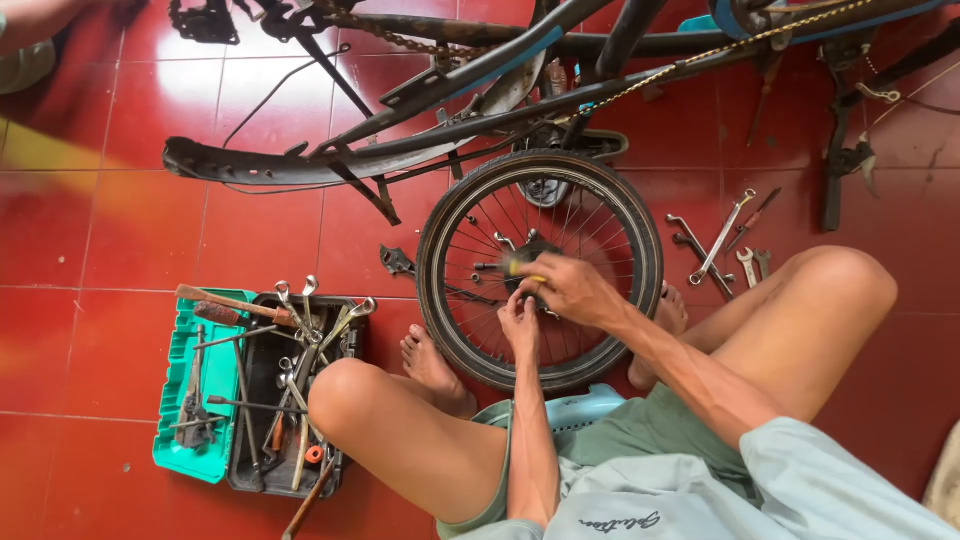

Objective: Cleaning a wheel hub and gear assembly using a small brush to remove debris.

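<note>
A small spoked bicycle wheel [640,250] with a black tyre lies flat on the red tiled floor between my bare feet. My right hand [572,288] sits over the hub [524,248], closed on a tool with a yellow handle [522,268] that points left across the spokes. My left hand [519,320] rests on the spokes just below the hub, fingers curled; what it grips is hidden. My knees frame the wheel on both sides.
An upturned bicycle frame [480,75] with mudguard [270,165] and chain spans the top. A teal and black toolbox [215,375] full of wrenches and a hammer stands at left. Several spanners and a screwdriver [725,245] lie right of the wheel.
</note>
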